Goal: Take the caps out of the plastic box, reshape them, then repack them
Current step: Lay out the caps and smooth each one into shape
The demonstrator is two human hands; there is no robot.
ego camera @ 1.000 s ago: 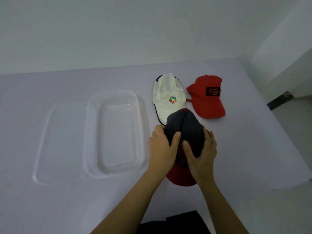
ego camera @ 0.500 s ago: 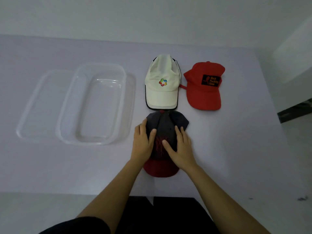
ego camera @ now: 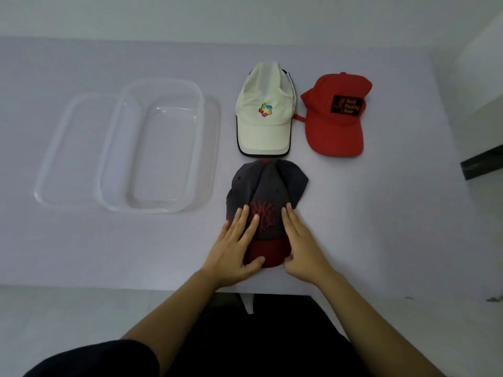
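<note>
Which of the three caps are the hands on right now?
The dark grey cap with the maroon brim, nearest the person. The left hand and right hand lie flat on it. The white cap and red cap lie untouched beyond it.

White cap (ego camera: 265,115); red cap (ego camera: 337,123)

Two bare hands press flat on a dark grey cap with a maroon brim (ego camera: 265,202) at 6 o'clock on the pale desk (ego camera: 394,213): left hand (ego camera: 234,251), right hand (ego camera: 302,248). A cream cap (ego camera: 265,123) lies at 12, a red cap (ego camera: 336,126) at 1, a clear plastic box (ego camera: 152,148) at 10.
</note>
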